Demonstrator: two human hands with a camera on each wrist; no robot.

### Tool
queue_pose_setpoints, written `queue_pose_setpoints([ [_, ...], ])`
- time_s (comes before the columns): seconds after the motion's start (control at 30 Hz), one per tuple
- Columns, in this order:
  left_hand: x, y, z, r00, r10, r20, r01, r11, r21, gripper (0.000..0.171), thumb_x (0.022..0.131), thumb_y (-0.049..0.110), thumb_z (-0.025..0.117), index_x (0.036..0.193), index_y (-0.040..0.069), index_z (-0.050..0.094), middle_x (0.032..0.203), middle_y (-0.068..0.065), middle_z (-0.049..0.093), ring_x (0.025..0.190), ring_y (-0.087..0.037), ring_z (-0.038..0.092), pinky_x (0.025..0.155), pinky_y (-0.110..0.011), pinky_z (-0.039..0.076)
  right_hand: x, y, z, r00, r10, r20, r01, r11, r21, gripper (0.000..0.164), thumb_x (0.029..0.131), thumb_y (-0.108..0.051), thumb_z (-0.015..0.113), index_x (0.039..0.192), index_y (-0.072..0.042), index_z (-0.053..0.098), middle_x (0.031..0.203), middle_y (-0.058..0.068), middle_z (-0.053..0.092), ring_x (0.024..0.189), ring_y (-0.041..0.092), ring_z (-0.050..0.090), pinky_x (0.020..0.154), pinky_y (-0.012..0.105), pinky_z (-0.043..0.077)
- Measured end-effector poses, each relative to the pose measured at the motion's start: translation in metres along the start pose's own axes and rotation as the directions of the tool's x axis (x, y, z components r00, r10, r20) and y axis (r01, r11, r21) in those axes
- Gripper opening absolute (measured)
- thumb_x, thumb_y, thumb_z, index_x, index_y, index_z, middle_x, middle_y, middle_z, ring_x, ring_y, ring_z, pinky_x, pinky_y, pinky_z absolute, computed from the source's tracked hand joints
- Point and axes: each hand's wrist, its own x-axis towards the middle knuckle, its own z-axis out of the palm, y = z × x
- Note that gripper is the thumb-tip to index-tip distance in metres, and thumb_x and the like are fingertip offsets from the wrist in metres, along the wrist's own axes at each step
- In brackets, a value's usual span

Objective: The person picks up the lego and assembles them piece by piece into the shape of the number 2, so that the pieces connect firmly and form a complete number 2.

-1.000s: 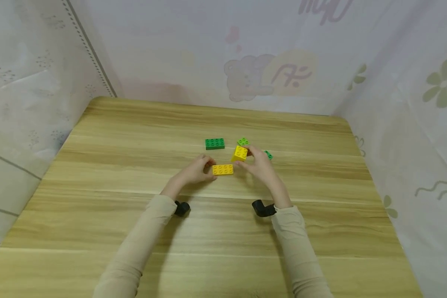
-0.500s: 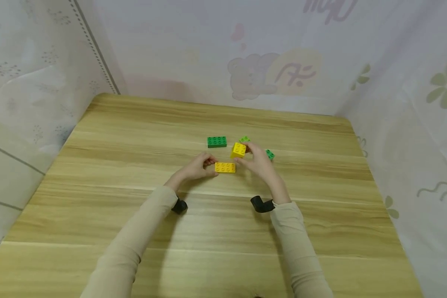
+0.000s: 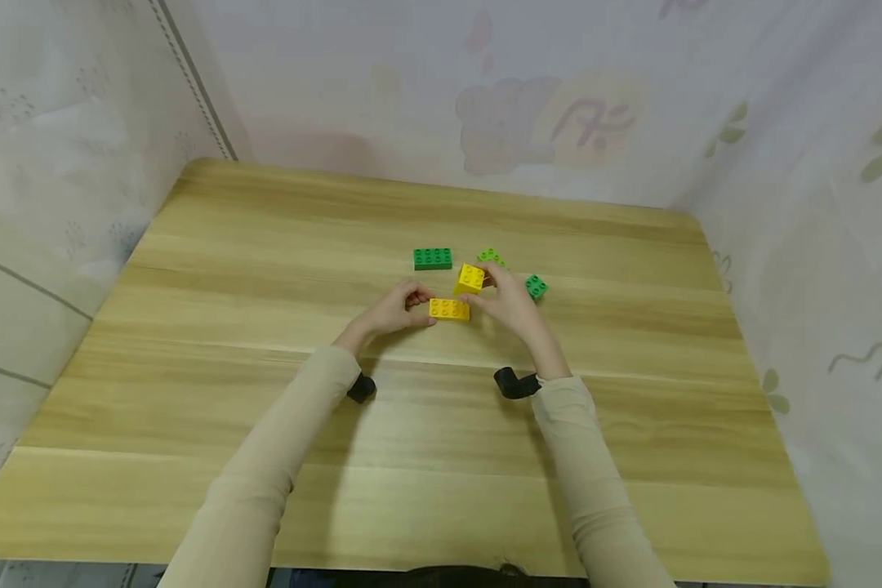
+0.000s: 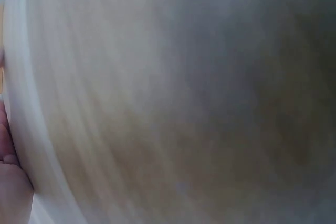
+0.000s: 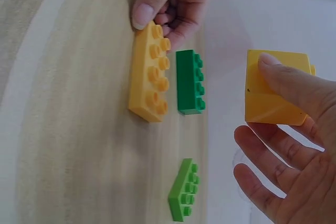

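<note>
In the head view my left hand (image 3: 395, 309) pinches the left end of a long orange-yellow toy building brick (image 3: 449, 309), studs up. The right wrist view shows the left thumb on the near side of that brick (image 5: 140, 77), close over the table. My right hand (image 3: 513, 302) holds a smaller, taller yellow building brick (image 3: 469, 278) in the air, just beyond and right of the long one. Its thumb presses one face of this yellow brick (image 5: 273, 95), which has a slanted lower part; the other fingers spread below. The left wrist view catches mostly blurred table, with fingers at its left edge.
Behind the hands, a dark green brick (image 3: 432, 260) lies on the wooden table (image 3: 426, 425). A light green brick (image 3: 490, 256) sits beyond the right hand, partly covered by it. A small green brick (image 3: 536, 287) lies right of that hand. Printed cloth (image 3: 382, 90) hangs behind the table.
My right hand has shifted slightly left with the yellow brick, uncovering more of the small green brick. The long brick stays put in my left hand. The head view has tilted down.
</note>
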Motion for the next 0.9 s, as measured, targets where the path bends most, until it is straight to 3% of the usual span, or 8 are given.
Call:
queue_pose_setpoints([
  [0.53,0.007,0.000,0.002,1.000,-0.005,-0.029,0.005,1.000,0.024,0.040,0.079,0.012,0.071,0.114,0.000,0.055,0.106,-0.012,0.049,0.097,-0.021,0.043,0.086,-0.029,0.038,0.009,0.008,0.010,0.996,0.008,0.091,-0.014,0.998,0.068,0.050,0.084,-0.021,0.066,0.127,-0.006,0.046,0.118,0.010,0.055,0.112,0.026,0.050,0.099,0.041,0.042],
  [0.9,0.006,0.004,0.001,0.999,-0.045,-0.007,0.045,0.999,-0.003,0.041,0.079,0.011,0.071,0.115,0.001,0.054,0.108,-0.012,0.049,0.099,-0.022,0.043,0.088,-0.030,0.038,0.019,0.009,0.019,0.992,0.009,0.122,-0.013,0.999,0.032,0.051,0.083,-0.023,0.067,0.128,-0.007,0.048,0.118,0.008,0.054,0.110,0.024,0.050,0.097,0.039,0.043],
])
